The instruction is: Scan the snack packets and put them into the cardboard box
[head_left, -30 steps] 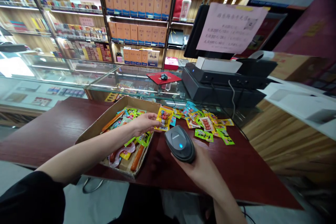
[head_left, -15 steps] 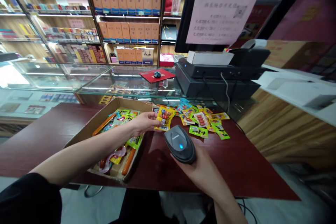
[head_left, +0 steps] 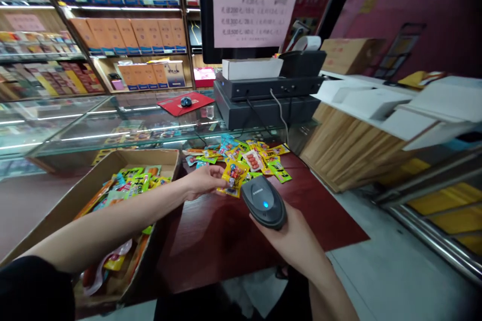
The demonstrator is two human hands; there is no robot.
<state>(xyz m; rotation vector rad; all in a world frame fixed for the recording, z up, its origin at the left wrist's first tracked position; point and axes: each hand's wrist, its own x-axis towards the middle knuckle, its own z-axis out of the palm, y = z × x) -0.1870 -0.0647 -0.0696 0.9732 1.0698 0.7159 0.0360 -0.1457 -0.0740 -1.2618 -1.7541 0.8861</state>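
Note:
My left hand (head_left: 205, 180) pinches the edge of a yellow snack packet (head_left: 234, 175) over the dark red table. Close to the packet's lower right is the head of a dark grey barcode scanner (head_left: 263, 203), its blue light lit. My right hand (head_left: 293, 235) is wrapped round the scanner's handle, which is mostly hidden. Behind the held packet lies a loose pile of small snack packets (head_left: 253, 159), yellow, green and blue. At the left, a cardboard box (head_left: 156, 160) holds more packets and sausages in wrappers, partly covered by my left forearm.
A glass display counter (head_left: 83, 128) runs behind the table, with a mouse (head_left: 186, 102) on a red pad. A monitor carrying a pink notice (head_left: 256, 5) stands above a black cash drawer (head_left: 263, 110). At the right is a wooden cabinet (head_left: 339, 145).
The view has swung to the right, so the box and shelves sit further left. The yellow packet stays in my left hand, and the scanner head now appears closer to it.

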